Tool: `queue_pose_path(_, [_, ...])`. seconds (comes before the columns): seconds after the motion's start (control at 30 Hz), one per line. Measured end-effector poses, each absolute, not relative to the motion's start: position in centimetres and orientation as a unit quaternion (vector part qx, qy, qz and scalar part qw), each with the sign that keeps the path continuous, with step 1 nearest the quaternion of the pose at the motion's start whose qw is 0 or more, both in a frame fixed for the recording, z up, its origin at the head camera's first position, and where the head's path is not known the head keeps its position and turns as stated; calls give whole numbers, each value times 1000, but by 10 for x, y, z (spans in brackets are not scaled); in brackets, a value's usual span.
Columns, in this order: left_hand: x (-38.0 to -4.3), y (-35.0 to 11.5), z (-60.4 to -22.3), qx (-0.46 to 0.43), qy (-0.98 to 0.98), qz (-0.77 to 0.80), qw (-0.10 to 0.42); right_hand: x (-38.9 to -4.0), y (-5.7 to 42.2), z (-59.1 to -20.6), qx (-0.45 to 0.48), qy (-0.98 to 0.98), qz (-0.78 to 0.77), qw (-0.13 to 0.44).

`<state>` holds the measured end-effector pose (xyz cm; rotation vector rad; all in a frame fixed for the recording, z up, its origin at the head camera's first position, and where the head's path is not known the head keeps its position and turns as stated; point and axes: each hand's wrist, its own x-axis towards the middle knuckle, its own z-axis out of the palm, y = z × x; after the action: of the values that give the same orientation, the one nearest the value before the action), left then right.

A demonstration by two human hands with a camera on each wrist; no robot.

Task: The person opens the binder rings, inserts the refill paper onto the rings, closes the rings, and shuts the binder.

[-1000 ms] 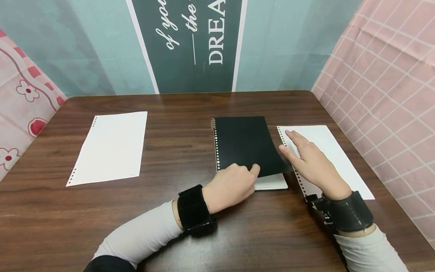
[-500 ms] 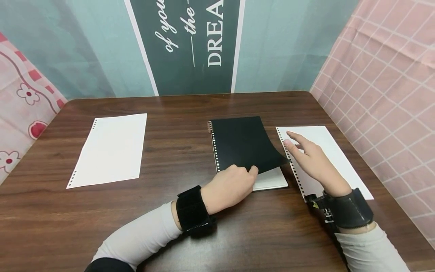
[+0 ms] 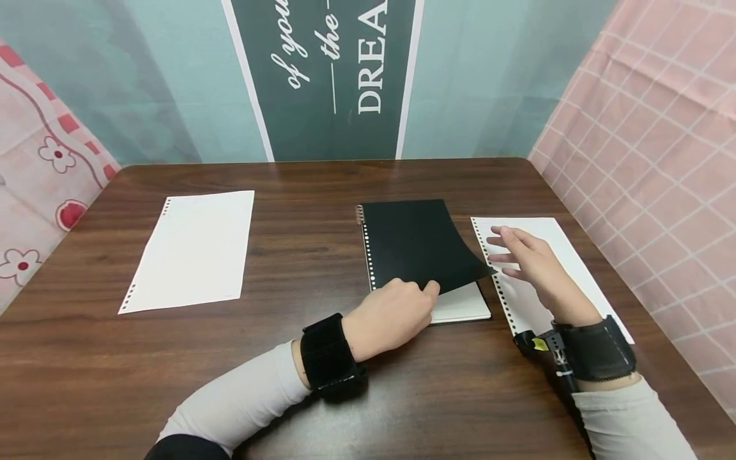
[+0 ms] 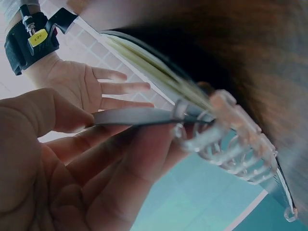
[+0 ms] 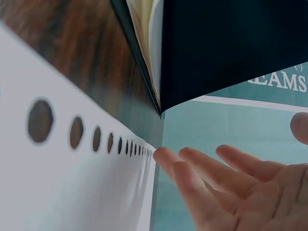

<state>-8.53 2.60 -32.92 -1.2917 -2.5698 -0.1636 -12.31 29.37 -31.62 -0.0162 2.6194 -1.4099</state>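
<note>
A ring-bound notebook with a black cover (image 3: 411, 239) lies right of the table's middle, binding rings (image 4: 226, 139) on its left side. My left hand (image 3: 393, 316) pinches the cover's near edge between thumb and fingers and holds it lifted. White pages (image 3: 460, 303) show beneath the raised near right corner. My right hand (image 3: 531, 268) is over a punched white sheet (image 3: 560, 255) right of the notebook, palm turned left, fingers spread and holding nothing. In the right wrist view, its fingertips (image 5: 185, 154) are close to the sheet's row of holes.
Another punched white sheet (image 3: 190, 249) lies at the left of the brown wooden table (image 3: 287, 377). A teal printed cloth (image 3: 471, 76) hangs behind. Pink cloths stand at both sides, the checked one (image 3: 667, 160) close beyond the right sheet.
My right hand has turned from palm-down above the right sheet to palm facing left. The cover's near right corner has risen, baring more of the pages. My left hand keeps its pinch.
</note>
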Motion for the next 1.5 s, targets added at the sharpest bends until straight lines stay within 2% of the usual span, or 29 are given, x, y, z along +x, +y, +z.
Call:
queue_pose_path(0.2, [-86,25,-328,-446,-885,-74,111,-124,294,-318,-8,858,-504,101])
queue_pose_path(0.5, [-86,23,-327,-433,-890,-100,105,-127,296,-319,-16,812,-562,158])
queue_pose_path(0.8, [-88,19,-323,-429,-890,-137,77,-131,294,-322,-13,809,-565,159])
queue_pose_path(1.0, [-87,19,-325,-419,-893,-140,84,-136,294,-324,-3,786,-596,166])
queue_pose_path(1.5, [-89,16,-321,-420,-891,-159,71,-143,288,-324,35,665,-713,219])
